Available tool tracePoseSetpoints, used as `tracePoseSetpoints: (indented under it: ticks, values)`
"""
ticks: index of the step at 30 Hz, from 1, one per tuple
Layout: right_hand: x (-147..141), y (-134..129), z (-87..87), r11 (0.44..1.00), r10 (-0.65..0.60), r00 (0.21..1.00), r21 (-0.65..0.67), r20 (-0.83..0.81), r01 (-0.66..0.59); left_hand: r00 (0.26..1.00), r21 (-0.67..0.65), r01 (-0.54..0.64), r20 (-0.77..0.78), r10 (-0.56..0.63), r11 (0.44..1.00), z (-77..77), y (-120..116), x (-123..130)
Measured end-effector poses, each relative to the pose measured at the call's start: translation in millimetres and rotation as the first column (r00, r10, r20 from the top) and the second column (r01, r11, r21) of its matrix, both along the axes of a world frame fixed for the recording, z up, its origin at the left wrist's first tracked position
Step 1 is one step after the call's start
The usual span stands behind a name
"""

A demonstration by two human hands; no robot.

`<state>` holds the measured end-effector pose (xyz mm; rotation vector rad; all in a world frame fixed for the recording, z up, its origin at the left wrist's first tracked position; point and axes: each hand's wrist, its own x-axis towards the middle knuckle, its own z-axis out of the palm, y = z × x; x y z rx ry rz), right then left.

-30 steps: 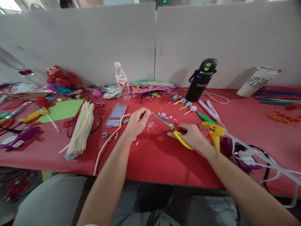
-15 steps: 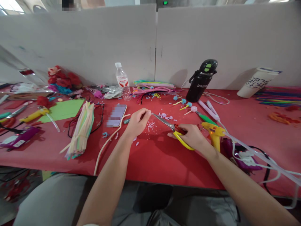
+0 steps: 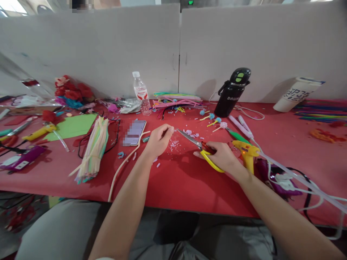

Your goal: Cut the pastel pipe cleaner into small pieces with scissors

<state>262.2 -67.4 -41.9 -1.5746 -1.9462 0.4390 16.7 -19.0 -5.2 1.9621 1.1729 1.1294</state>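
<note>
My right hand (image 3: 221, 157) is wrapped round the handles of yellow and red scissors (image 3: 193, 141), whose blades point left toward my other hand. My left hand (image 3: 160, 139) is pinched closed at the fingertips on something too small to make out. The scissor tips lie just right of those fingertips. Short pink pieces (image 3: 191, 134) lie behind the blades, and fine pale clippings (image 3: 175, 145) are scattered on the red table (image 3: 173, 184) beneath. A cream strip (image 3: 119, 169) runs beside my left forearm.
A phone (image 3: 135, 133), pipe-cleaner bundle (image 3: 94, 151) and water bottle (image 3: 141, 94) stand or lie leftward. Rightward are a black flask (image 3: 232, 94), yellow glue gun (image 3: 247, 153), green-handled tool (image 3: 238, 136), cables and a white cup (image 3: 296, 94). Small blue and pink pompoms (image 3: 222, 125) lie behind the scissors.
The scissor tips have shifted slightly right, away from my left fingertips. My left hand has hardly moved.
</note>
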Motion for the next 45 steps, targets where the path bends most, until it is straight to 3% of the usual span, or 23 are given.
tracePoseSetpoints:
  ticks: [17,45]
  values:
    - [-0.3,1.0,0.5,1.000,-0.016,1.000,0.002,0.002,0.016,0.999,-0.034,-0.048,0.024,0.049,0.998,-1.3,1.0,1.6]
    - [0.5,1.4,-2.6,0.999,0.040,0.999,-0.001,-0.004,-0.040,1.000,0.002,-0.011,0.018,0.011,1.000,-1.4,0.9,1.2]
